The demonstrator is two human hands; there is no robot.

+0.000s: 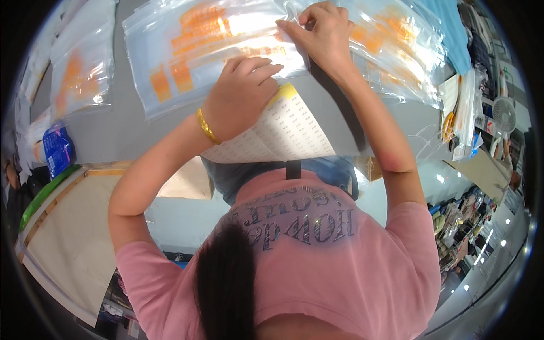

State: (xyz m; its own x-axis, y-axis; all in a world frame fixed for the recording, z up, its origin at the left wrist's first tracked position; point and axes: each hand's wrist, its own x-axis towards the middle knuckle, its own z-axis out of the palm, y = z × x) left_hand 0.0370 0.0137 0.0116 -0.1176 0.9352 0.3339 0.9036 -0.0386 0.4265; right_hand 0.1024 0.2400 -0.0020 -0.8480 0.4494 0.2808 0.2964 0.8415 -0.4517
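Note:
A sheet of small printed labels (289, 127), white with a yellow corner, curves over the near table edge. My left hand (241, 96), a gold bracelet on its wrist, is closed on the sheet, fingers pointing toward the bags. Beyond it lies a clear plastic bag (156, 51) with orange printing, on a stack of similar bags. My right hand (327, 39) rests at this bag's right part with its fingers bent and the thumb stretched out on the plastic. Whatever its fingertips hold, if anything, is too small to make out.
More orange-printed bags lie at the right (396, 51) and at the left (85, 73) of the grey table (221, 144). A blue packet (58, 150) sits at the left edge. Yellow-handled scissors (448, 126) hang by the right edge, near a fan (503, 113).

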